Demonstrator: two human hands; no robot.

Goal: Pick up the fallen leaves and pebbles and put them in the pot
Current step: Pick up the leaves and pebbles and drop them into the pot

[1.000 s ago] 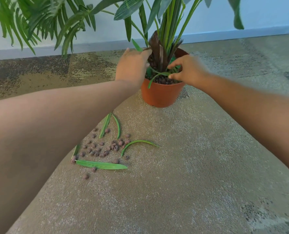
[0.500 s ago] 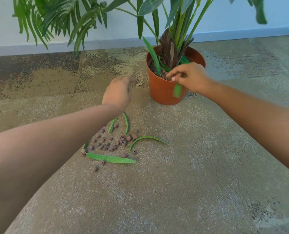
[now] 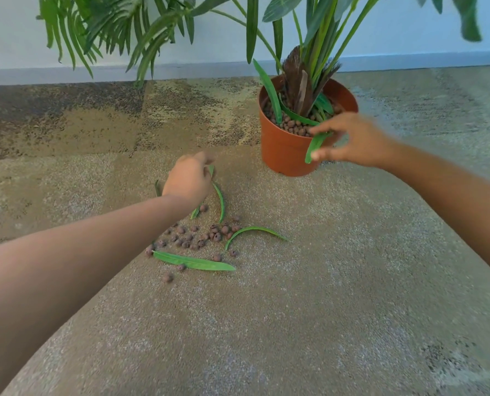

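Note:
The terracotta pot (image 3: 284, 150) with the plant stands at centre right, with pebbles and a few leaves inside. My right hand (image 3: 352, 141) hovers at its front rim, fingers spread. A green leaf (image 3: 315, 145) hangs over the rim between forefinger and thumb, and the thumb touches its lower tip. My left hand (image 3: 188, 178) is down at the carpet over the far ends of two narrow leaves (image 3: 221, 201). Its fingers point down and are hidden behind the back of the hand. Brown pebbles (image 3: 201, 235) lie scattered there, with a curved leaf (image 3: 252, 231) and a long flat leaf (image 3: 193, 262).
The carpet (image 3: 324, 295) is tan and speckled, with darker patches at the far left. A grey skirting board and pale wall (image 3: 95, 67) run behind. Palm fronds (image 3: 109, 24) hang over the far left, above the floor.
My left hand has come away from the pot and dropped to the leaves on the carpet. My right hand has loosened its pinch, and the leaf now droops over the rim.

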